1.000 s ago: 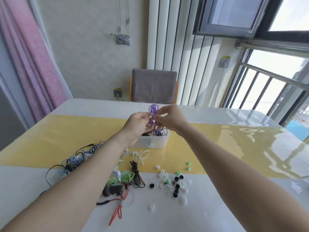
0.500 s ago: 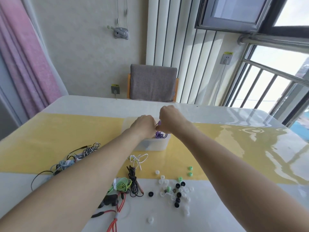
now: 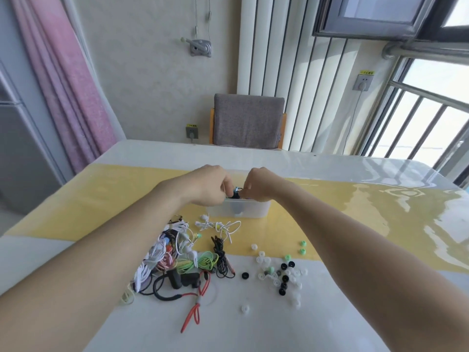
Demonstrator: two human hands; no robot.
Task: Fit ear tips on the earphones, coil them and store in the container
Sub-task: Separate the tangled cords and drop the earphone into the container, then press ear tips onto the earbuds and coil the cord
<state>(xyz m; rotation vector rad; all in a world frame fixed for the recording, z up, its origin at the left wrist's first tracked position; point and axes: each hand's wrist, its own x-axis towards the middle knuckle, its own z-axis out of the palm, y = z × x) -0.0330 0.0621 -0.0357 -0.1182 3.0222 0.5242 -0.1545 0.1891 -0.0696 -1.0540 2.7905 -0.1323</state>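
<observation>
I see both hands over the container (image 3: 238, 209) at mid tabletop (image 3: 355, 313): left hand (image 3: 212, 184) and right hand (image 3: 256, 184) each pinch a dark earphone (image 3: 235, 194) above the rim. Risk: if the grip lets go early, the coil prob. springs open and spills out.

Room setting: a glossy white table (image 3: 330, 163) with a yellow band (image 3: 114, 189); behind it a grey-cushioned chair (image 3: 247, 120), pale wall with sockets (image 3: 192, 131), pink curtain (image 3: 66, 80), ribbed white panel (image 3: 286, 72), and a barred window (image 3: 418, 118) admitting daylight.
</observation>
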